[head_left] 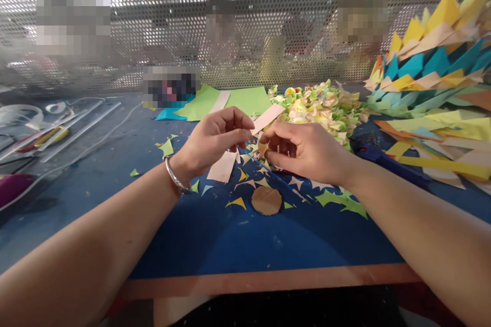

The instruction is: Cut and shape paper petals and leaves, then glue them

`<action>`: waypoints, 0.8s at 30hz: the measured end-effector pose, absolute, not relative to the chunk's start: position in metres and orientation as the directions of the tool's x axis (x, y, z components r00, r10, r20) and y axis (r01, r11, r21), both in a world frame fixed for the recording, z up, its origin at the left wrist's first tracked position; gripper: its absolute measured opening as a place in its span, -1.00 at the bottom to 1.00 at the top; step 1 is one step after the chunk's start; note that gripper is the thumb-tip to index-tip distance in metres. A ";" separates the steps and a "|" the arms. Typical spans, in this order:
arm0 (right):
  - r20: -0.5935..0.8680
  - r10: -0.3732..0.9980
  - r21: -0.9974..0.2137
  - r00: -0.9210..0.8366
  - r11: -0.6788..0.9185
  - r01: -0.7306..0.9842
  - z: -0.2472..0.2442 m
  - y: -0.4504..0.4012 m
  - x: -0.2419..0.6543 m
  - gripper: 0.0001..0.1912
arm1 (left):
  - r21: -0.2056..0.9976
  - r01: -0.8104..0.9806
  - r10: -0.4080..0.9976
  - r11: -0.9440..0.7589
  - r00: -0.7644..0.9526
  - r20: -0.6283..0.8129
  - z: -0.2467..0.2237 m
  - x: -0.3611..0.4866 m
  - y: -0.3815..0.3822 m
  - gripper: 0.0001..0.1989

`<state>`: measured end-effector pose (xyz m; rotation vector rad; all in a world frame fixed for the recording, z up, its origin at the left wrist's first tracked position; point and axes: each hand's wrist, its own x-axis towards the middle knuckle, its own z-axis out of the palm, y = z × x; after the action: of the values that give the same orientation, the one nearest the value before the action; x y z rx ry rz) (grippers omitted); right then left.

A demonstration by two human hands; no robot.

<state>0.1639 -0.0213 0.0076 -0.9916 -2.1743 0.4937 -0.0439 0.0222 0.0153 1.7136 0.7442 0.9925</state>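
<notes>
- Two bare hands meet above a blue table [245,245], fingertips near one another but apart, both wrists angled inward.
- Left hand [220,138]: fingers curled, thumb and forefinger appearing to pinch the near end of a pale pink strip [269,118], whose free end slants up and to the right, in front of a green sheet [245,99].
- Right hand [310,150]: fingers bent, thumb and forefinger curving about a small yellowish piece [262,147]; whether they press on it cannot be told, as the piece is partly hidden.
- Grip, as judged: a light hold near the strip's end suits thin paper, since a hard squeeze could crease it; the free length is best left unbent.
- Placement, as judged: keeping the small piece between the fingertips, not deep in the palm, leaves its edges in sight and easier to turn.
- Posture, as judged: hands this close allow fine control; wrists should hang clear of the loose scraps, which could cling or shift.
- Surroundings: a brown disc [266,200] lies just below the hands among yellow offcuts [238,203] and green offcuts [339,200]; a pink rectangle [222,167] lies under the left fingers, and a heap of small paper pieces [322,107] stands beyond the right hand.
</notes>
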 end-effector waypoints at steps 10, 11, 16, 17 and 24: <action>0.465 0.796 -0.582 -0.387 0.604 0.544 0.012 -0.020 0.167 -0.85 | 0.758 0.300 0.770 -0.580 0.507 0.388 0.026 -0.043 0.005 -0.92; 0.471 0.794 -0.577 -0.383 0.606 0.547 0.012 -0.019 0.167 -0.85 | 0.746 0.314 0.768 -0.588 0.506 0.392 0.025 -0.043 0.005 -0.91; 0.479 0.793 -0.568 -0.377 0.607 0.555 0.011 -0.017 0.169 -0.83 | 0.709 0.358 0.770 -0.608 0.481 0.418 0.024 -0.042 0.004 -0.88; 0.477 0.795 -0.568 -0.375 0.605 0.558 0.011 -0.017 0.169 -0.83 | 0.707 0.361 0.771 -0.608 0.479 0.419 0.024 -0.042 0.005 -0.88; 0.469 0.798 -0.575 -0.378 0.601 0.555 0.011 -0.018 0.168 -0.84 | 0.714 0.349 0.767 -0.607 0.493 0.411 0.022 -0.042 0.005 -0.87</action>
<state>0.1685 -0.0175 0.0113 -1.0659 -2.0860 0.4194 -0.0420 0.0052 0.0217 2.1869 0.9145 0.9909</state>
